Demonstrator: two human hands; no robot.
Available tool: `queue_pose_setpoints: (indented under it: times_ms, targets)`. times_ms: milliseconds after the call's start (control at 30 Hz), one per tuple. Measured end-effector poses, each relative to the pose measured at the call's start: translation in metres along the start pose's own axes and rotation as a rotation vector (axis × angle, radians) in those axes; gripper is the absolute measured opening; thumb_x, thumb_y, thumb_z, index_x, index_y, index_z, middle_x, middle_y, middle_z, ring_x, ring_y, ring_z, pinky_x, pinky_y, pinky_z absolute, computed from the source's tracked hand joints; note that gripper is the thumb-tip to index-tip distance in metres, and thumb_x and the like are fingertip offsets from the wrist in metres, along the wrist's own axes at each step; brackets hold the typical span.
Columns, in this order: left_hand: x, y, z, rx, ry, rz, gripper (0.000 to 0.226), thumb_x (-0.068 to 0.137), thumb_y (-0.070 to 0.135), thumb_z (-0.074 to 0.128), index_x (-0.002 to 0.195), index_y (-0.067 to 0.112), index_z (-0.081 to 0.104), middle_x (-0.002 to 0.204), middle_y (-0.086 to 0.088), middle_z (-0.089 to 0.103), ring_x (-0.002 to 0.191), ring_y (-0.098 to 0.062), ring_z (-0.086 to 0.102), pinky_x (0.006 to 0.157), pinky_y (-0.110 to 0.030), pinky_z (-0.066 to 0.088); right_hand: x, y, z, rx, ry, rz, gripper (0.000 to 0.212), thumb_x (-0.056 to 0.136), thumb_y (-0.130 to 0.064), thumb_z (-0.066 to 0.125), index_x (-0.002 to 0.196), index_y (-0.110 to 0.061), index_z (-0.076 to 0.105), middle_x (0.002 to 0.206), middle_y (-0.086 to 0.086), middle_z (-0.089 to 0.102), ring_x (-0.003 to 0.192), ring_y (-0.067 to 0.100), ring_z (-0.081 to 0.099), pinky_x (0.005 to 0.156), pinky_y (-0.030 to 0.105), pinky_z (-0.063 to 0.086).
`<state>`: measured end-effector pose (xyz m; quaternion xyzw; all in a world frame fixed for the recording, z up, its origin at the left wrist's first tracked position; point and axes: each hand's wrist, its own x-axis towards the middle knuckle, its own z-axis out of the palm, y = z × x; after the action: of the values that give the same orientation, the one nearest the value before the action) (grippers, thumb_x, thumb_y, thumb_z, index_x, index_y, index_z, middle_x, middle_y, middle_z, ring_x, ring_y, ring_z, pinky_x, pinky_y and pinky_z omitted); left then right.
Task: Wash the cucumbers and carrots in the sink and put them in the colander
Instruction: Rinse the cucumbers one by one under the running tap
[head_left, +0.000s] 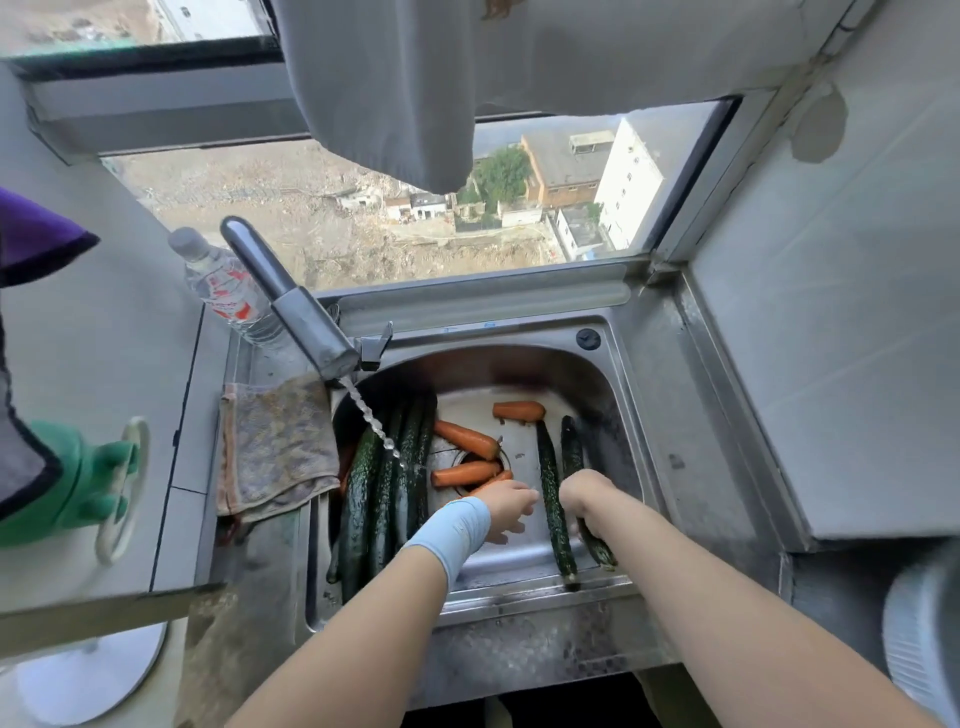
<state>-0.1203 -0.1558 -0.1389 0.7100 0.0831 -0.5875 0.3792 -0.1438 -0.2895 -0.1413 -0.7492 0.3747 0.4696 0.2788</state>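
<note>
Now, sink (519, 364) w/ carrots (465, 439) & cucumbers (546, 467)

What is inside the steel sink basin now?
Dark green bumpy cucumbers lie along its left side, two more on the right; the right hand grips the rightmost cucumber. Orange carrots lie over the round drain, hiding most of it. The left hand covers one carrot's end.

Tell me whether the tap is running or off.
On. A thin stream of water falls from the faucet spout onto the cucumbers lying at the left of the sink.
</note>
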Motion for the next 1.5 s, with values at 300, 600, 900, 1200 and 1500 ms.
queue_pose_setpoints:
  times_ms: [300, 600, 900, 1200, 1500]
  targets:
    - [-0.065, -0.016, -0.059, -0.371, -0.15, 0.0, 0.046, 0.103, 0.046, 0.034, 0.131, 0.014, 0.05, 0.133, -0.013, 0.055, 0.106, -0.036, 0.065, 0.091, -0.046, 0.052, -0.053, -0.068, 0.01, 0.641, -0.198, -0.154, 0.031, 0.103, -0.015, 0.036, 0.083, -0.003, 0.055, 0.068, 0.011, 0.055, 0.052, 0.021, 0.048, 0.051, 0.027, 0.042]
    - [-0.11, -0.05, -0.127, -0.512, -0.035, 0.098, 0.042, 0.1, 0.045, 0.043, 0.123, 0.012, 0.056, 0.12, -0.013, 0.059, 0.109, -0.042, 0.064, 0.094, -0.054, 0.051, -0.096, -0.142, 0.051, 1.015, -0.588, -0.251, 0.012, 0.089, -0.002, 0.032, 0.085, -0.007, 0.042, 0.075, 0.009, 0.045, 0.056, 0.014, 0.041, 0.039, 0.017, 0.035]
    - [-0.128, -0.051, -0.145, -0.45, 0.06, 0.356, 0.043, 0.098, 0.037, 0.053, 0.14, 0.043, 0.046, 0.132, 0.007, 0.057, 0.125, -0.014, 0.05, 0.104, -0.05, 0.038, -0.105, -0.176, 0.061, 1.111, -0.432, -0.343, 0.025, 0.092, -0.004, 0.026, 0.078, -0.007, 0.047, 0.07, 0.008, 0.051, 0.052, 0.018, 0.048, 0.048, 0.026, 0.04]
    - [-0.116, -0.038, -0.139, -0.293, 0.233, 0.575, 0.025, 0.097, 0.028, 0.059, 0.119, 0.017, 0.059, 0.069, 0.009, 0.057, 0.061, -0.005, 0.052, 0.055, -0.019, 0.041, -0.117, -0.171, 0.045, 1.089, -0.454, -0.433, 0.018, 0.084, -0.009, 0.033, 0.081, -0.004, 0.05, 0.077, 0.015, 0.055, 0.071, 0.028, 0.058, 0.07, 0.037, 0.054]
    - [-0.126, -0.024, -0.15, -0.431, 0.342, 0.533, 0.011, 0.098, 0.039, 0.051, 0.101, 0.03, 0.057, 0.096, -0.006, 0.062, 0.081, -0.017, 0.061, 0.072, -0.036, 0.055, -0.119, -0.16, 0.03, 0.711, -0.36, -0.764, 0.038, 0.089, 0.021, 0.04, 0.122, 0.01, 0.056, 0.102, 0.018, 0.062, 0.073, 0.01, 0.071, 0.069, 0.022, 0.056]
